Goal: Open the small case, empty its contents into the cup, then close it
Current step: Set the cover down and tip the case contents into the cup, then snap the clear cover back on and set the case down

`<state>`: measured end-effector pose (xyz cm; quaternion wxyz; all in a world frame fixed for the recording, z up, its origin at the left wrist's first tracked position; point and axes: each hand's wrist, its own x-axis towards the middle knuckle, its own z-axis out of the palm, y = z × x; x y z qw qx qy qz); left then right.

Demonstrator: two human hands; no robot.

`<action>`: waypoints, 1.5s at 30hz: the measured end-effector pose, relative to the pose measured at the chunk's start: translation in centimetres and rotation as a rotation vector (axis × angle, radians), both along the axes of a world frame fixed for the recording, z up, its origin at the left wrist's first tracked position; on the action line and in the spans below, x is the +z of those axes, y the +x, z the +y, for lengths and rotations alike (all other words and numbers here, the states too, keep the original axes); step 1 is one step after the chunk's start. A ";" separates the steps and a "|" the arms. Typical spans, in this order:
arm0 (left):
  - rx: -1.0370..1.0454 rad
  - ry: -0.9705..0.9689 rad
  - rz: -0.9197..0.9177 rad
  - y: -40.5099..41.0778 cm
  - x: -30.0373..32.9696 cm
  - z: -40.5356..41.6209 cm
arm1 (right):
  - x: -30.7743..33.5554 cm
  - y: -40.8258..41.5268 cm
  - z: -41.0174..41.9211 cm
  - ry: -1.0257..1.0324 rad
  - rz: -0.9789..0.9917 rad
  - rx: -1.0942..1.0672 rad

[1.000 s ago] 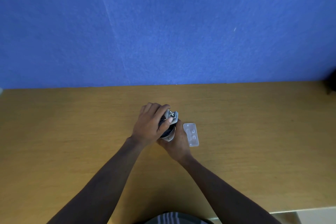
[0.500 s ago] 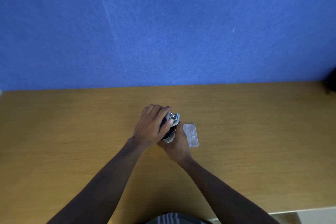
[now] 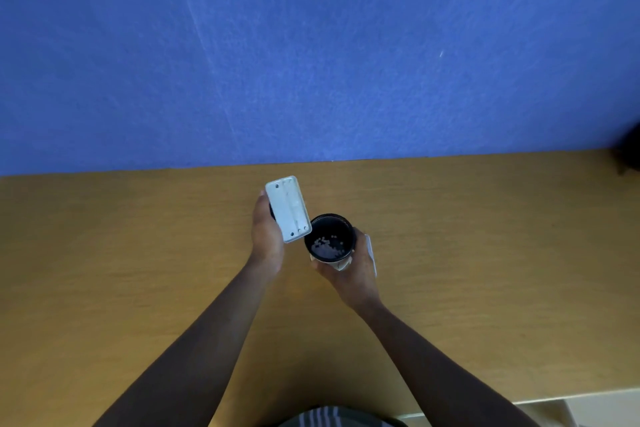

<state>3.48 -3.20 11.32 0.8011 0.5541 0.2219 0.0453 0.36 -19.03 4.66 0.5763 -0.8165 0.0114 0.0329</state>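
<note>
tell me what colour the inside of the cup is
Black inside the cup, with small white pieces at the bottom; head view.

Both forearms reach toward 12 o'clock; left hand [image 3: 266, 236] curled around case, right hand [image 3: 353, 270] at 3 o'clock, fingers wrapping cup.

I have one view only, a wide-angle camera on the person's head, looking forward and steeply down. It faces a blue wall [image 3: 311, 45] and the wooden table [image 3: 104, 270] below it. Both forearms reach up from the bottom edge toward the centre, so the view sits close above the work. No second view overlaps it.
</note>
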 end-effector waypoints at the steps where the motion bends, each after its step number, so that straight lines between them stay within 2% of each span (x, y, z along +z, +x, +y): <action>1: 0.009 -0.091 -0.004 0.0 -0.1 0.1 | -0.1 0.2 -0.5 -0.003 -0.006 -0.020; 5: 0.021 -0.334 0.009 -0.2 -0.7 0.4 | -0.7 1.6 -2.7 -0.003 -0.029 -0.095; 10: -0.007 -0.404 0.067 -0.6 -1.4 0.0 | -1.3 3.9 -6.0 -0.001 -0.008 -0.218; 19: -0.014 -0.368 0.179 -1.1 -2.9 0.1 | -3.3 6.8 -10.0 0.024 0.001 -0.342; 36: 0.017 -0.322 0.252 -1.6 -4.2 0.5 | -4.8 8.4 -10.9 -0.036 0.042 -0.338; 40: 0.026 -0.328 0.253 -1.7 -4.3 0.5 | -5.1 7.2 -10.2 -0.093 0.086 -0.412; 45: 0.008 -0.338 0.242 -1.7 -4.4 0.3 | -6.2 2.7 -7.7 -0.419 0.132 -0.444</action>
